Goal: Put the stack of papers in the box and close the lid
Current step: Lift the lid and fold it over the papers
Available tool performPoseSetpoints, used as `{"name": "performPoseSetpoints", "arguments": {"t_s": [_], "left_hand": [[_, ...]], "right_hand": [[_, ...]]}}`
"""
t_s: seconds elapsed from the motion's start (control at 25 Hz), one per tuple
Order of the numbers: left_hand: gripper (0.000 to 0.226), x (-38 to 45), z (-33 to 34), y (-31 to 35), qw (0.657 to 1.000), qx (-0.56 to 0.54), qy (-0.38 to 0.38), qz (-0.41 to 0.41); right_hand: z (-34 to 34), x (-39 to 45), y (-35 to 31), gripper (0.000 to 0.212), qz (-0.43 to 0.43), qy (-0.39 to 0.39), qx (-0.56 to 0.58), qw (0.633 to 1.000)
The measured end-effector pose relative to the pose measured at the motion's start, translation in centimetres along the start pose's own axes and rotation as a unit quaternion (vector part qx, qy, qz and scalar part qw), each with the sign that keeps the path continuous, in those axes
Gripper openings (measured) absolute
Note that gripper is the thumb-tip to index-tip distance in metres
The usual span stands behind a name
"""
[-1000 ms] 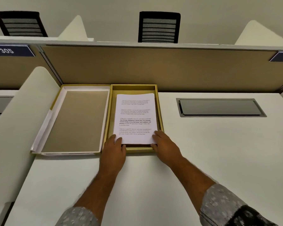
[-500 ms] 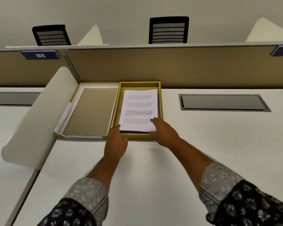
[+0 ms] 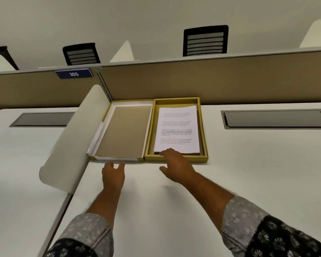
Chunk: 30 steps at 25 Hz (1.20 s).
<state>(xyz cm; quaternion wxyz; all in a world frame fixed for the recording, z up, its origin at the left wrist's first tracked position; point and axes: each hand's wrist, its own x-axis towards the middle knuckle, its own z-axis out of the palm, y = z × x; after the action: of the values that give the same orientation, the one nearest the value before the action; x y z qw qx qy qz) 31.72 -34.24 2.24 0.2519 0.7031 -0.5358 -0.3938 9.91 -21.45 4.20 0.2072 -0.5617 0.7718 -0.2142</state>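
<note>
A yellow box (image 3: 204, 130) lies open on the white desk against the back partition. The stack of printed papers (image 3: 177, 129) rests flat inside it. The lid (image 3: 122, 132), brown inside with a white border, lies flung open to the left, hinged to the box. My right hand (image 3: 176, 166) hovers at the box's near edge, fingertips over the stack's near left corner, holding nothing. My left hand (image 3: 113, 174) is on the desk just in front of the lid's near edge, fingers apart and empty.
A curved white divider (image 3: 70, 143) stands right beside the lid on the left. A tan partition (image 3: 248, 84) runs along the back of the desk. A grey cable hatch (image 3: 274, 119) is set into the desk at the right. Black chairs (image 3: 205, 40) stand beyond.
My left hand has left the box's near edge and moved left to the front of the lid. My right hand has eased off the papers. The view has shifted right and back.
</note>
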Motion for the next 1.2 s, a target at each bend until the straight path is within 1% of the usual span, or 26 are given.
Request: {"name": "performPoseSetpoints", "arguments": {"t_s": [0.16,0.28,0.36,0.4,0.44,0.52,0.56,0.6,0.64,0.68,0.72,0.8,0.84,0.88,0.96,1.08,1.12,1.2], "left_hand": [[0.065,6.0,-2.7,-1.3,0.994,-0.057,0.034,-0.088],[0.058,10.9,-3.8,-2.4,0.976,-0.151,0.023,-0.158],[0.053,12.7,-3.6,-2.4,0.963,-0.206,0.017,-0.173],[0.053,13.6,-3.7,-2.4,0.96,-0.215,0.026,-0.176],[0.053,14.3,-3.7,-2.5,0.965,-0.201,0.044,-0.165],[0.052,15.3,-3.7,-2.9,0.986,-0.097,0.055,-0.121],[0.05,15.6,-3.8,-3.1,0.992,-0.055,0.055,-0.099],[0.048,15.7,-3.9,-3.2,0.994,-0.048,0.062,-0.077],[0.044,15.7,-4.0,-3.2,0.993,-0.078,0.076,-0.054],[0.042,15.4,-4.1,-3.1,0.986,-0.143,0.081,-0.039],[0.043,14.9,-4.1,-2.8,0.973,-0.218,0.075,-0.029],[0.051,13.3,-4.4,-1.7,0.932,-0.36,0.032,-0.015],[0.053,12.8,-4.6,-0.8,0.918,-0.396,0.025,-0.003],[0.054,12.4,-4.8,0.2,0.911,-0.411,0.027,0.018],[0.057,11.5,-5.3,2.4,0.913,-0.398,0.041,0.086],[0.061,9.5,-5.9,5.1,0.926,-0.307,0.067,0.209],[0.062,8.8,-5.8,5.9,0.926,-0.275,0.071,0.248],[0.063,7.1,-5.4,6.9,0.919,-0.221,0.068,0.32]], "right_hand": [[2.4,3.3,-3.1,0.046,0.016,-0.004,-0.017,1.0],[5.5,5.9,-5.7,0.039,0.022,-0.001,-0.04,0.999],[6.7,7.2,-6.6,0.037,0.024,0.005,-0.057,0.998],[7.6,8.1,-7.1,0.034,0.031,0.01,-0.07,0.997],[8.2,8.6,-7.4,0.03,0.041,0.01,-0.086,0.995],[9.0,9.3,-7.9,0.025,0.052,0.008,-0.117,0.992],[9.3,9.6,-7.9,0.026,0.054,0.011,-0.123,0.991],[9.5,9.7,-8.0,0.026,0.056,0.017,-0.122,0.991],[9.7,9.8,-8.0,0.027,0.06,0.024,-0.116,0.991],[9.8,9.9,-8.0,0.028,0.064,0.03,-0.105,0.992],[9.9,9.8,-7.8,0.027,0.065,0.035,-0.095,0.993],[9.8,9.6,-7.4,0.026,0.061,0.036,-0.077,0.994],[9.7,9.5,-7.3,0.026,0.058,0.037,-0.069,0.995],[9.5,9.3,-7.3,0.026,0.056,0.04,-0.061,0.996],[9.3,8.9,-7.3,0.026,0.065,0.051,-0.028,0.996],[8.3,8.2,-7.8,0.024,0.101,0.073,0.071,0.99],[7.8,8.0,-8.1,0.024,0.109,0.089,0.105,0.984],[6.2,7.9,-9.0,0.019,0.109,0.151,0.179,0.966]]}}
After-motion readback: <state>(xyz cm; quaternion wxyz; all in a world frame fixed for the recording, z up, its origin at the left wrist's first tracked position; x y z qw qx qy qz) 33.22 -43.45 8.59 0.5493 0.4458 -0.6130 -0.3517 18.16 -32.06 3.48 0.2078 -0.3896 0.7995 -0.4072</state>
